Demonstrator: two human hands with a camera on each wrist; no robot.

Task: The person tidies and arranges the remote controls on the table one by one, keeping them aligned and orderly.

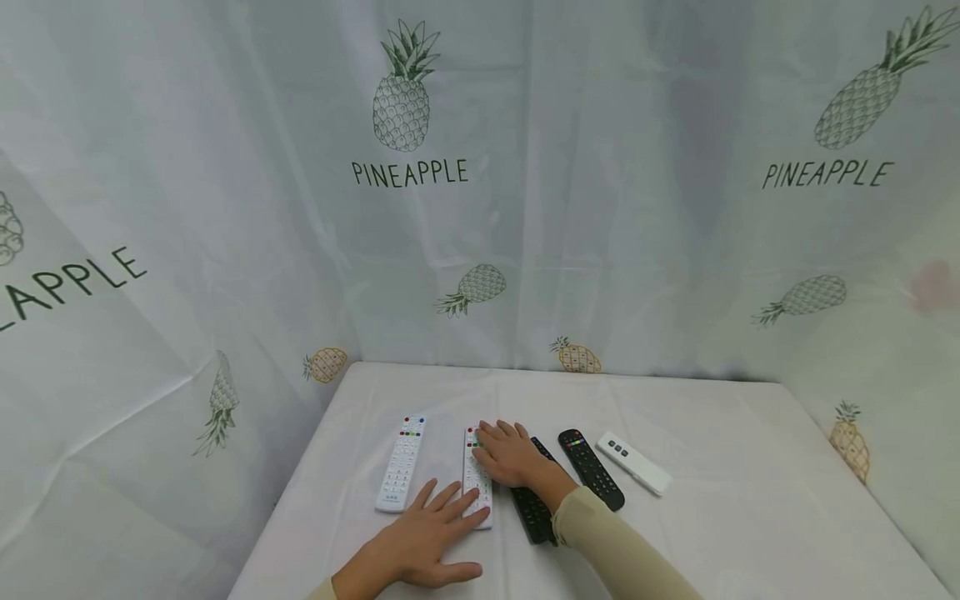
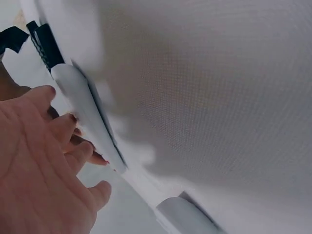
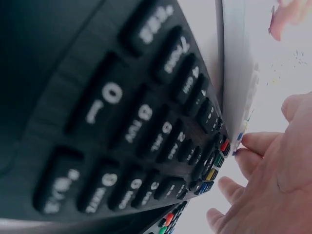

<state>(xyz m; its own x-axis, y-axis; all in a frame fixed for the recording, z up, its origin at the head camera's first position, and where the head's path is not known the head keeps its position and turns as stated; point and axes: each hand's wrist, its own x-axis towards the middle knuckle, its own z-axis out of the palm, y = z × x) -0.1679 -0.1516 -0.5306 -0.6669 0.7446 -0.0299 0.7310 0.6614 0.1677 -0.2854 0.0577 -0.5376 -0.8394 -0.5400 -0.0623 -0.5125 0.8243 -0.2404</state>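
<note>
A white remote control [image 1: 477,492] with coloured buttons at its far end lies lengthwise on the table. My right hand [image 1: 512,455] reaches over its far end with fingers extended; the right wrist view shows those fingertips at the white remote [image 3: 238,63]. Spread fingers of my left hand [image 1: 429,537] lie over its near end, though contact is unclear. Seen from the left wrist, the palm [image 2: 41,165] is beside the same white remote [image 2: 87,105]. Under my right wrist sits a black remote [image 1: 533,515], partly hidden by the forearm and large in the right wrist view.
Another white remote [image 1: 401,467] lies to the left. Right of my forearm are a second black remote [image 1: 590,468] and a small white remote [image 1: 634,463] with few buttons. All rest on a white-covered table [image 1: 750,483], with a pineapple-print curtain [image 1: 600,208] behind.
</note>
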